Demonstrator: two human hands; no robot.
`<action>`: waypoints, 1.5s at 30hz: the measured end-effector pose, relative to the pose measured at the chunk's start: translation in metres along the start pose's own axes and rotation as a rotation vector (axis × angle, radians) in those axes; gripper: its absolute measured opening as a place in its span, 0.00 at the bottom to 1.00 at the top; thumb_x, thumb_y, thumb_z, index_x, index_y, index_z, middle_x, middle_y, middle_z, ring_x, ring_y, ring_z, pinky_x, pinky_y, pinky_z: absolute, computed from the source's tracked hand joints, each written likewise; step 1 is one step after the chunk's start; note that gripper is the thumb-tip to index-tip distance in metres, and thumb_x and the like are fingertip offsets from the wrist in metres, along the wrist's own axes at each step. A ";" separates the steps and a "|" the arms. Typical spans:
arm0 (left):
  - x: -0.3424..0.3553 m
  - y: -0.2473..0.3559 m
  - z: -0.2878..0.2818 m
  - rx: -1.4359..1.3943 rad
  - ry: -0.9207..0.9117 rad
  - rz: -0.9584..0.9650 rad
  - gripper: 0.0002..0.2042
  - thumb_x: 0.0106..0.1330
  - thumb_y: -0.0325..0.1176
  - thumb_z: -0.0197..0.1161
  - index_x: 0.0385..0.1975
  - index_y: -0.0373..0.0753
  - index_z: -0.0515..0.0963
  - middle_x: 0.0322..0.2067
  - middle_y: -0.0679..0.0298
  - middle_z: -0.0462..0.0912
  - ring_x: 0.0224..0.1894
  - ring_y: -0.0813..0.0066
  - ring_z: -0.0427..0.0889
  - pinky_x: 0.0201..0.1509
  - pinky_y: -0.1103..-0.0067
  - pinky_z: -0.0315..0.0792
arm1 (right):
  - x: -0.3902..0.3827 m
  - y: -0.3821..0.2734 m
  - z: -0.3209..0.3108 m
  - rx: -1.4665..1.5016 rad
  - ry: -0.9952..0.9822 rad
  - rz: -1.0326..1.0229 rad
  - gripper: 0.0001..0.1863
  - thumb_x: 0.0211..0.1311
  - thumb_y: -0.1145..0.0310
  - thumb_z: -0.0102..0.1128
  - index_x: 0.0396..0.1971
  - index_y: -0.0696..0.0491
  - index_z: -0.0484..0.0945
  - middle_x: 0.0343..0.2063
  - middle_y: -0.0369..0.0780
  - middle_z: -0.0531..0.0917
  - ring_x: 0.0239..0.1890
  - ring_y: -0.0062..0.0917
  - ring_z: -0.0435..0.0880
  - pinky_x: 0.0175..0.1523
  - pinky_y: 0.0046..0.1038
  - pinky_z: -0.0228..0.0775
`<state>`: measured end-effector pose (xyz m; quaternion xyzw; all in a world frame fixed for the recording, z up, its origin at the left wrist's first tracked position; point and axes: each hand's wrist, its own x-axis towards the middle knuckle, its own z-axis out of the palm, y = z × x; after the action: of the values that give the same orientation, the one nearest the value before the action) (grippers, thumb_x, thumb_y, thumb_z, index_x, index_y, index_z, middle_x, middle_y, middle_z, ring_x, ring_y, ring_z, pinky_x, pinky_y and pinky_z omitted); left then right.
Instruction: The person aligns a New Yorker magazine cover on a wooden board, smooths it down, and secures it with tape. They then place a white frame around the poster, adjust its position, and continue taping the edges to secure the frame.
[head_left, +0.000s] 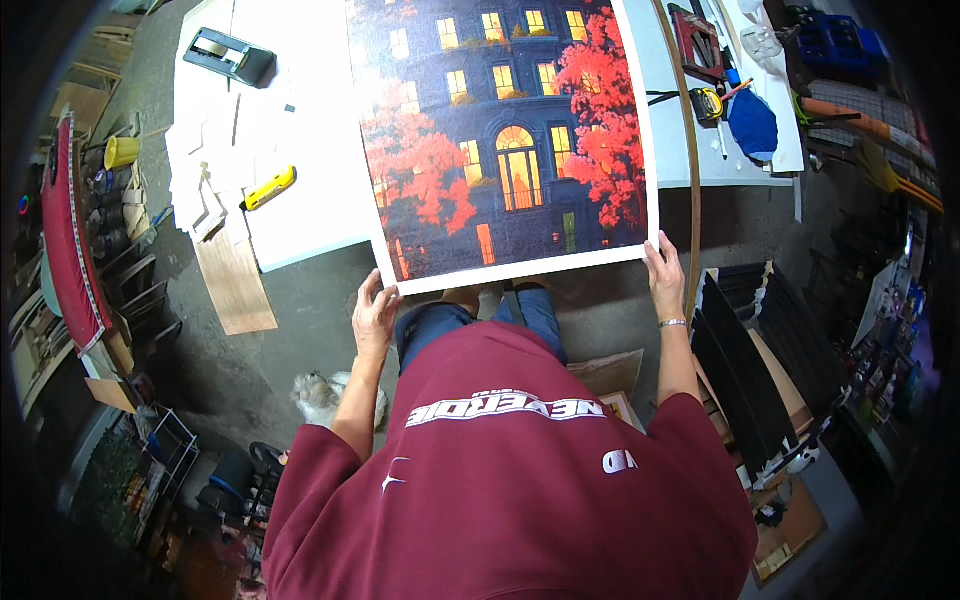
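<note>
I see the left hand (375, 314) and right hand (664, 272) grasping the building picture (500, 170) by its near corners, its near edge jutting past the bench (312, 225), whose white top separates it from the yellow cutter (269, 188) on the left.

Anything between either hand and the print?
Nothing visible. The left hand grips the near left corner of the print, the right hand its near right corner. The cutter lies off to the left, the tape measure to the right.
</note>
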<state>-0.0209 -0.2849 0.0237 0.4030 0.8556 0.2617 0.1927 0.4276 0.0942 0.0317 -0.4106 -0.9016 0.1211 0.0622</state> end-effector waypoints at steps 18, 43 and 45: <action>-0.013 0.012 0.015 0.071 0.124 -0.057 0.10 0.62 0.24 0.74 0.42 0.39 0.85 0.49 0.53 0.85 0.46 0.52 0.88 0.46 0.66 0.83 | 0.002 0.015 -0.007 0.018 -0.073 -0.012 0.18 0.63 0.77 0.68 0.52 0.48 0.87 0.51 0.43 0.84 0.49 0.40 0.87 0.51 0.39 0.82; 0.005 0.080 0.002 0.309 -0.127 -0.372 0.22 0.55 0.31 0.80 0.48 0.36 0.80 0.52 0.45 0.80 0.53 0.44 0.82 0.55 0.59 0.76 | 0.027 -0.005 -0.025 0.491 -0.483 0.851 0.34 0.75 0.57 0.61 0.70 0.67 0.67 0.54 0.49 0.82 0.56 0.32 0.81 0.58 0.31 0.74; 0.029 0.103 -0.013 0.369 -0.144 -0.390 0.17 0.65 0.40 0.75 0.49 0.39 0.84 0.51 0.44 0.84 0.48 0.42 0.86 0.49 0.59 0.83 | 0.013 0.000 -0.027 0.395 -0.497 0.758 0.24 0.76 0.66 0.62 0.67 0.58 0.74 0.52 0.56 0.83 0.55 0.46 0.83 0.59 0.39 0.74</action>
<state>0.0155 -0.2102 0.0927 0.2763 0.9343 0.0302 0.2230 0.4242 0.1084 0.0576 -0.6486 -0.6362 0.3981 -0.1265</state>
